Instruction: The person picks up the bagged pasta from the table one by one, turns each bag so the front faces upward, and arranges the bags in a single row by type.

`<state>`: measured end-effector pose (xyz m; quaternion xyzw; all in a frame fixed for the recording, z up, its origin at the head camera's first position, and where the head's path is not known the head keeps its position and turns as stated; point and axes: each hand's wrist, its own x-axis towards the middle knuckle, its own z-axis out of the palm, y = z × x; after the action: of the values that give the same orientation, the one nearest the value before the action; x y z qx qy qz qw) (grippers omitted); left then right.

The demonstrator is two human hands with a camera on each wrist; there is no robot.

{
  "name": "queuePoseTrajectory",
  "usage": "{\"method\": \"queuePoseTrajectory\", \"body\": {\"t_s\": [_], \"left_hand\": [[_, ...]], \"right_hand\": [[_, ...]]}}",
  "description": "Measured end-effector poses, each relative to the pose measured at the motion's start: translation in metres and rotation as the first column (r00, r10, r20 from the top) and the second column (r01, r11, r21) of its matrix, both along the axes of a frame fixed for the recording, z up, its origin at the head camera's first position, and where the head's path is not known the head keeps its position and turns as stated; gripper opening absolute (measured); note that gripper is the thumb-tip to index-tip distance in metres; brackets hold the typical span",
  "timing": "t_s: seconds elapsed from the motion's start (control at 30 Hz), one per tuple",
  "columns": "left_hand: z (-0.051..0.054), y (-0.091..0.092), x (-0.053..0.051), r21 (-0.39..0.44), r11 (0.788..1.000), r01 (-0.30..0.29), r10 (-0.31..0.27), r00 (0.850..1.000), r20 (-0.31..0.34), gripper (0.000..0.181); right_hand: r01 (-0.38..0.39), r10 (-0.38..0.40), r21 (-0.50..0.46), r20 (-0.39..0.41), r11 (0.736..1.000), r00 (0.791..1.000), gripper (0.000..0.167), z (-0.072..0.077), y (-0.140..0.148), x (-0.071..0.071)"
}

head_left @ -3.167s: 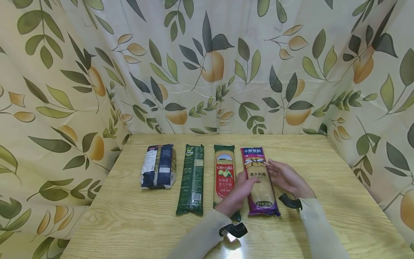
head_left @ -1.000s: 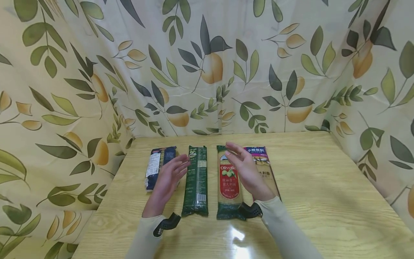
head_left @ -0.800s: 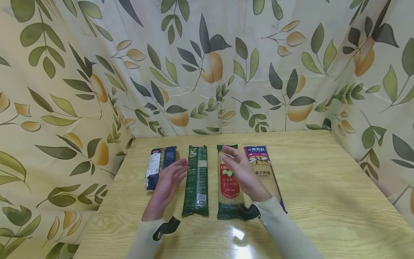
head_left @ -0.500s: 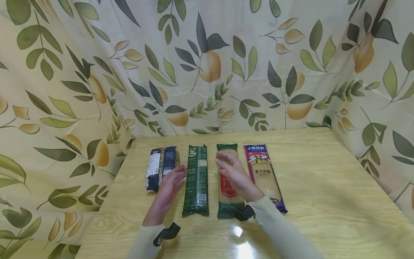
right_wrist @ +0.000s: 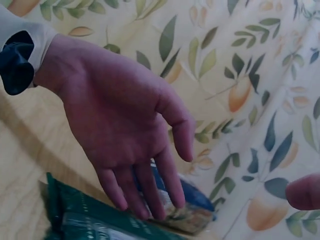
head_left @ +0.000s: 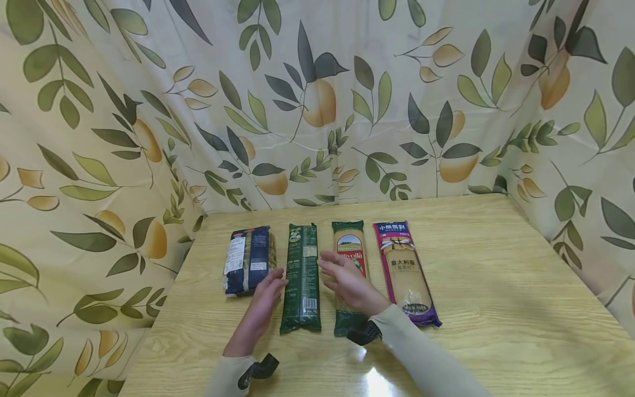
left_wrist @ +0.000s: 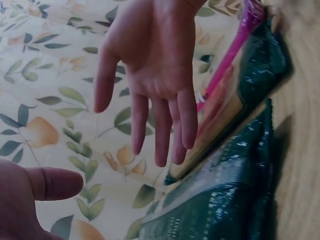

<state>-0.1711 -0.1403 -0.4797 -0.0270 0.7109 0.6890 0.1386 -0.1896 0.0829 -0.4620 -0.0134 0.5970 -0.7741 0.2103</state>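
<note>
My left hand hovers with loose fingers at the left edge of a green spaghetti packet, near a dark blue pasta bag. The right hand, fingers slightly bent, hangs between that packet and a second spaghetti packet with a red oval label, hiding part of the label. Neither hand holds anything; whether fingertips touch the green packet I cannot tell. Farthest right lies a purple-edged pasta packet. In the left wrist view the right palm faces the camera; in the right wrist view the left palm does.
All the packets lie in a row on a light wooden table. A curtain printed with leaves and fruit encloses the back and sides. Both wrists wear a black strapped device.
Earlier both hands were around the purple-edged packet. They have left it and moved left, apart, then the right hand has come further left and lower, toward the green packet. The packets stay in their row.
</note>
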Motion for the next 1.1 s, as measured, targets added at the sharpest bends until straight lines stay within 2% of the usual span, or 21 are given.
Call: {"method": "queuePoseTrajectory", "body": {"t_s": [0.23,0.33,0.5,0.63,0.83,0.97,1.1], "left_hand": [[-0.006,0.003,0.004,-0.005,1.0,0.017,-0.017,0.999,0.046,0.07],[-0.008,0.003,0.007,0.012,1.0,0.012,-0.012,0.999,0.047,0.071],[-0.007,0.003,0.009,0.114,0.994,0.007,-0.015,0.997,0.07,0.072],[-0.005,0.003,0.008,0.153,0.988,0.014,-0.029,0.995,0.099,0.074],[-0.002,0.001,0.002,0.189,0.981,0.042,-0.066,0.99,0.124,0.076],[-0.001,0.001,-0.002,0.239,0.971,0.027,-0.062,0.988,0.139,0.064],[-0.003,0.003,-0.007,0.289,0.956,-0.046,-0.007,0.983,0.181,0.033]], "right_hand": [[-0.022,0.023,-0.015,0.059,1.0,0.998,0.066,-0.01,-0.009,0.002],[-0.036,0.04,-0.052,0.075,0.998,0.996,0.066,-0.013,-0.013,0.004],[-0.055,0.062,-0.069,0.094,0.996,0.994,0.066,-0.017,-0.015,0.006],[-0.061,0.068,-0.069,0.103,0.996,0.992,0.065,-0.018,-0.015,0.007],[-0.064,0.083,-0.145,0.125,0.987,0.989,0.067,-0.018,-0.012,0.005],[-0.045,0.071,-0.165,0.159,0.985,0.985,0.062,-0.018,-0.01,0.003],[-0.036,0.064,-0.155,0.181,0.987,0.981,0.058,-0.019,-0.008,0.001]]}}
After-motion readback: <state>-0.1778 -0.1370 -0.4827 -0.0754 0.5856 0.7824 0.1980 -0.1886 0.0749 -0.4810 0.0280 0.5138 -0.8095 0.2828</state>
